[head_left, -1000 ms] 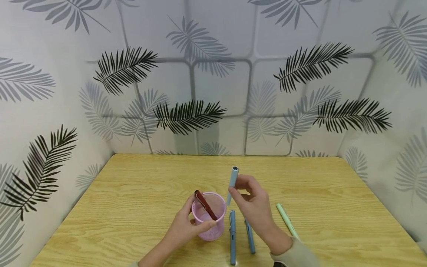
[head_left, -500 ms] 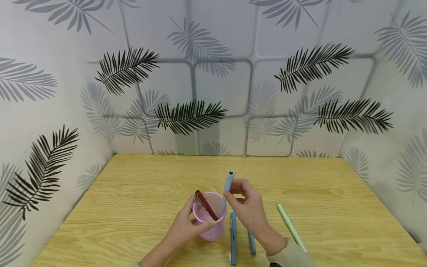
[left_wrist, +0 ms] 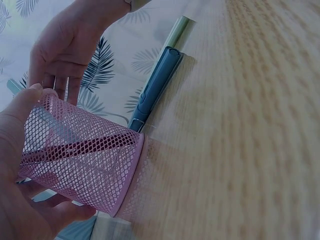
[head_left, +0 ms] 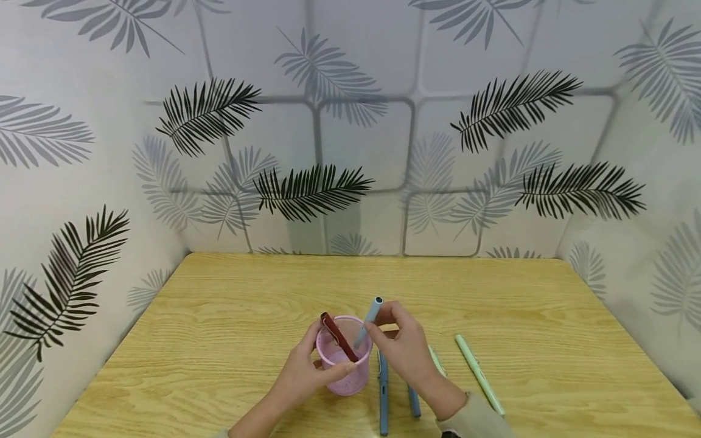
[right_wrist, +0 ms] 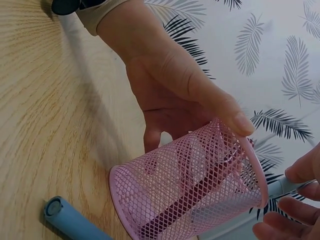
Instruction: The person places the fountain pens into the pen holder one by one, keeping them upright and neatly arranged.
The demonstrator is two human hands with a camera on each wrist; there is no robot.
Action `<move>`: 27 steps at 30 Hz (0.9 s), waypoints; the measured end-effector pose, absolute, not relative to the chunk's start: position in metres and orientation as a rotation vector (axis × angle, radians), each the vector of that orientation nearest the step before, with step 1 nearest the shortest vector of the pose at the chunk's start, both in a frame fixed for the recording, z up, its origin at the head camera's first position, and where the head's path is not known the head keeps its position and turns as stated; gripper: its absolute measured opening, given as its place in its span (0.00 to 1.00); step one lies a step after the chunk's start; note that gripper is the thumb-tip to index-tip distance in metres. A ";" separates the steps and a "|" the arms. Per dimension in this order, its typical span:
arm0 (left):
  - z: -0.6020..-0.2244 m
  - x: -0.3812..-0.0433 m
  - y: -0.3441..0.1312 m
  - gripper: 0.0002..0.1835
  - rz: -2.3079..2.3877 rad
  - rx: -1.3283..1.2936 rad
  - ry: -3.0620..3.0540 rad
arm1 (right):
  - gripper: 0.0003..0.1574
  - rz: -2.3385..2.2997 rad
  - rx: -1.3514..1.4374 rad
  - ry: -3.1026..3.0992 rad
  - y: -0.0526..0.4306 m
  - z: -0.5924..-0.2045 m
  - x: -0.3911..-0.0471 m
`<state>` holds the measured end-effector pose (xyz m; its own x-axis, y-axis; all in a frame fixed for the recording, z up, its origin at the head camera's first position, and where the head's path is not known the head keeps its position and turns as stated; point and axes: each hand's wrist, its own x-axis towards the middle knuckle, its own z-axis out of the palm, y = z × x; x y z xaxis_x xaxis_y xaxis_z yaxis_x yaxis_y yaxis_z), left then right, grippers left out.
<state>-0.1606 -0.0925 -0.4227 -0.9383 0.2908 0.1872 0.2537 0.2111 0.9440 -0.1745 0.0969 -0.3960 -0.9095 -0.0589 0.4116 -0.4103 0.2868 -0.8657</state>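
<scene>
My left hand (head_left: pixel 298 372) grips a pink mesh pen cup (head_left: pixel 349 383) from the left, thumb at the rim and fingers around the far side. Inside leans a dark red pen (head_left: pixel 338 337) with a clip. Over the cup's right rim, my right hand (head_left: pixel 409 350) pinches a light blue pen (head_left: pixel 374 310) near its upper end. That pen tilts, its lower part inside the cup; through the mesh in the right wrist view it shows beside the red pen. The cup (left_wrist: pixel 95 165) stands upright on the table, though it looks tipped in the left wrist view.
A blue pen (head_left: pixel 383 395) lies just right of the cup. Another blue pen (head_left: pixel 414 403) is partly hidden under my right hand. Beyond it lie a light green pen (head_left: pixel 480 377) and a second green one (head_left: pixel 436 360), mostly covered. Leaf-patterned walls enclose the wooden table (head_left: pixel 246 292).
My right hand has moved left and down, bringing the light blue pen from beside the cup to inside its rim, more tilted. The left hand and cup have hardly moved.
</scene>
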 end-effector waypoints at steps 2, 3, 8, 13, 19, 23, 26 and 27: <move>-0.422 -0.161 -0.092 0.40 1.875 0.544 2.420 | 0.09 1.648 0.422 -2.285 0.098 -0.404 -0.179; -0.422 -0.161 -0.092 0.40 1.873 0.547 2.420 | 0.10 1.637 0.424 -2.295 0.099 -0.408 -0.181; -0.422 -0.161 -0.092 0.39 1.876 0.546 2.411 | 0.11 1.571 0.468 -2.343 0.100 -0.414 -0.183; -0.423 -0.161 -0.092 0.39 1.885 0.572 2.406 | 0.10 1.500 0.476 -2.392 0.099 -0.417 -0.183; -0.424 -0.160 -0.093 0.40 1.888 0.581 2.411 | 0.09 1.487 0.452 -2.403 0.100 -0.420 -0.182; -0.426 -0.161 -0.093 0.42 1.901 0.568 2.407 | 0.09 1.494 0.460 -2.385 0.102 -0.422 -0.182; -0.433 -0.164 -0.093 0.42 1.909 0.559 2.408 | 0.09 1.494 0.462 -2.379 0.105 -0.422 -0.182; -0.437 -0.166 -0.094 0.42 1.905 0.556 2.415 | 0.09 1.493 0.462 -2.378 0.106 -0.423 -0.183</move>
<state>-0.1660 -0.0936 -0.4372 -0.9366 0.2846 0.2045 0.2651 0.1939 0.9445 -0.1825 0.1058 -0.4226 -0.9049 -0.1119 0.4107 -0.4185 0.4098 -0.8105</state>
